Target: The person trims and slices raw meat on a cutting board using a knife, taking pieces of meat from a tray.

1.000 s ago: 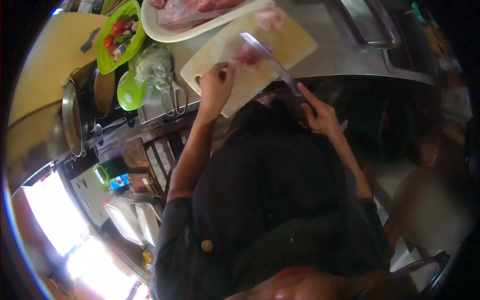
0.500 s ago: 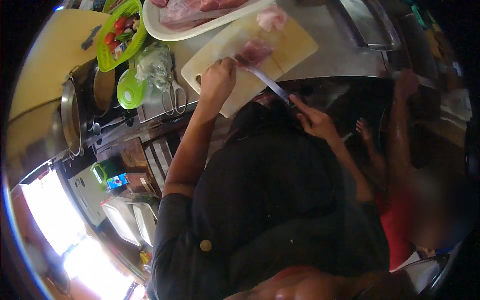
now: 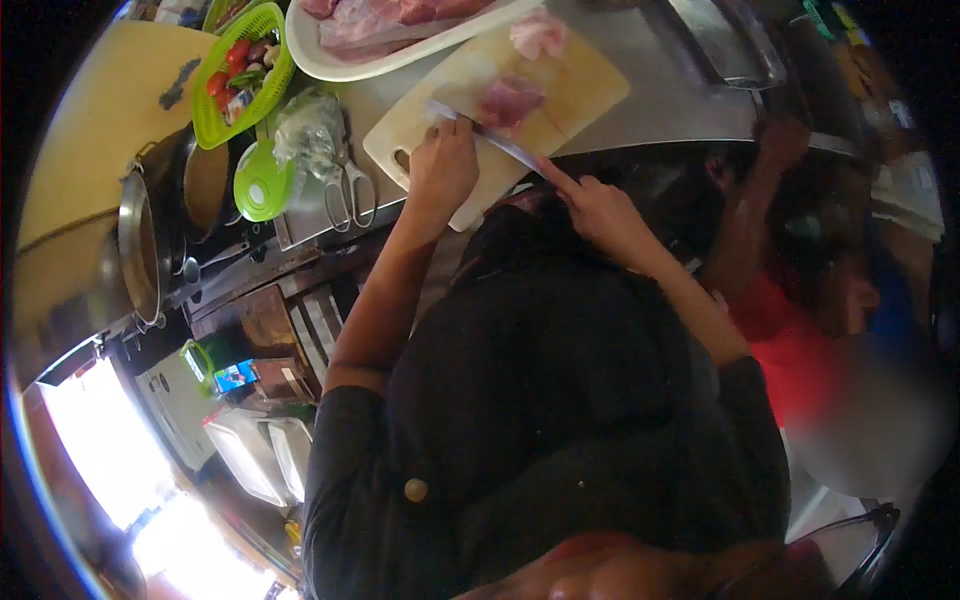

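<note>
Two pans (image 3: 205, 190) hang or stand at the left, which of the two I cannot tell. Near them, a green plastic basket (image 3: 205, 127) holds tomatoes (image 3: 238, 52) and other vegetables. Next come a round green lid (image 3: 262, 185), a clear plastic bag (image 3: 308, 130) and scissors (image 3: 350, 196). A white tray (image 3: 352, 72) of raw meat is above the cutting board (image 3: 590, 85). The left hand (image 3: 445, 165) is over the board, fingers bunched narrowly by the knife (image 3: 508, 148); whether they pinch anything is unclear. A raw meat piece (image 3: 512, 102) lies mid-board, a paler piece (image 3: 538, 35) near the far edge. The right hand (image 3: 603, 215) grips the knife, forefinger extended. Farther right are a metal tray (image 3: 735, 45) and a co-worker in red (image 3: 785, 350).
</note>
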A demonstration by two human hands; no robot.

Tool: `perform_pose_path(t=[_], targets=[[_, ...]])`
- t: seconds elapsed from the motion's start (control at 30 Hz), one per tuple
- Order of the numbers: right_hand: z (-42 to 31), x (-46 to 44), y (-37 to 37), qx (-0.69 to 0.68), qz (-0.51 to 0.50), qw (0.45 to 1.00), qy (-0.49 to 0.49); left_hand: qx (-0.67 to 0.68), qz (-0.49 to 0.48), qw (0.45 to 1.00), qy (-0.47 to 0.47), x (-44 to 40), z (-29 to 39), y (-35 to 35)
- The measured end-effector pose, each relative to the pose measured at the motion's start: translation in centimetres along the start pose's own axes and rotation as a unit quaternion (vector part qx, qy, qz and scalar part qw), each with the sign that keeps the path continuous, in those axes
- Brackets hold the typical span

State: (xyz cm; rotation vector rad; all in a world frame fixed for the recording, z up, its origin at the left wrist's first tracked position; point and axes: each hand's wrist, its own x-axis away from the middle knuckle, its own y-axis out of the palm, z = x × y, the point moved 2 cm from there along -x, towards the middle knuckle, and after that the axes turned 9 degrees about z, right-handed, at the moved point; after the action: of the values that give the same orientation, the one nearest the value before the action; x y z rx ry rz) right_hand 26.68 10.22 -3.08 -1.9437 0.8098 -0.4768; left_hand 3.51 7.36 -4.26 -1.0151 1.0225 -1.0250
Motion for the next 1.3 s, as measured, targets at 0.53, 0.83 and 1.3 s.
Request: perform_pose_path(t=[0.53, 0.83, 1.3], targets=[[2.0, 3.2, -2.0, -0.099, 0.012, 0.995, 0.026, 0.177, 0.136, 0.975, 0.011, -2.2, -1.2, -5.6], [4.4, 7.7, -4.8, -0.211, 0.193, 0.945, 0.157, 0.276, 0.117, 0.951, 0.071, -12.4, 3.8, -8.8], [6.7, 9.8, -3.5, -0.23, 0.225, 0.92, 0.222, -0.106, 0.069, 0.924, 0.362, -17.6, 8.3, -0.6]])
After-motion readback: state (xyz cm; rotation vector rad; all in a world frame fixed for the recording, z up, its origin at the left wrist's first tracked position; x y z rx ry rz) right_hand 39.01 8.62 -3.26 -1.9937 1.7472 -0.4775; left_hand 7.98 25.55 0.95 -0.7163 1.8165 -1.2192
